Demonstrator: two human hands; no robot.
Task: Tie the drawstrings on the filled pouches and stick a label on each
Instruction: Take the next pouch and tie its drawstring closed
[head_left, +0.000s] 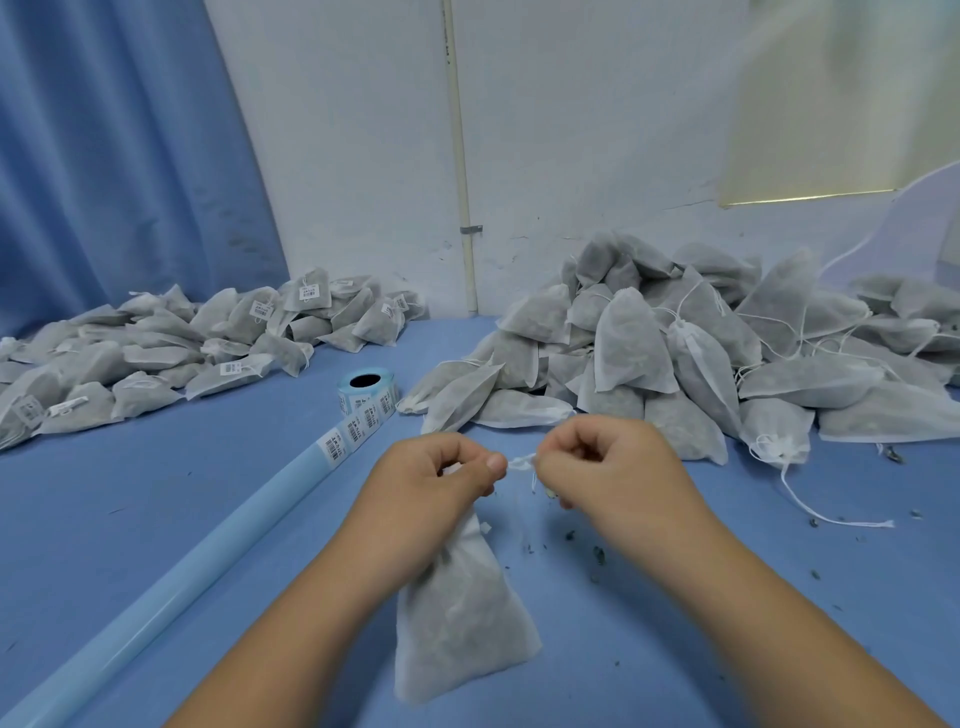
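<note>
We pinch the white drawstring (522, 462) taut between the tightly curled fingers of our left hand (441, 478) and right hand (608, 462), above the filled pouch (462, 613).

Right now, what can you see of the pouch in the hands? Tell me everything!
The pouch is a thin, whitish-grey, cloth-like bag, stuffed with dark filling that shows through. Its gathered neck points away; its wide bottom is nearest the camera. The left hand grips the neck, and the right hand pinches its white drawstring, stretched between both hands. No label shows on it.
</note>
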